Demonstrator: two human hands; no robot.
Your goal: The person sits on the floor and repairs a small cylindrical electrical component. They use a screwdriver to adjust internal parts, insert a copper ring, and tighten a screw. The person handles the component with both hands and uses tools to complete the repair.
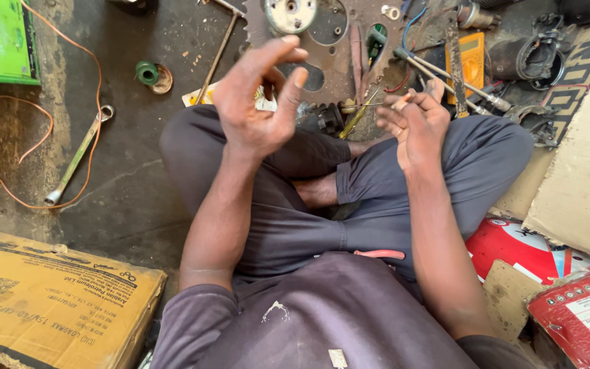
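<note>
While left hand (257, 102) spreads empty | right hand (414, 119) pinches thin wire (367, 104) | green box (1, 41) top-left

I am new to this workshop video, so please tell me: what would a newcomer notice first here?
First, the two raised hands at the centre: the left hand is open with curled fingers, and the right hand pinches a thin wire. Beyond them, on the dark floor, lies a large toothed sprocket among scattered tools. At far left, a long spanner lies within a loop of orange wire.
</note>
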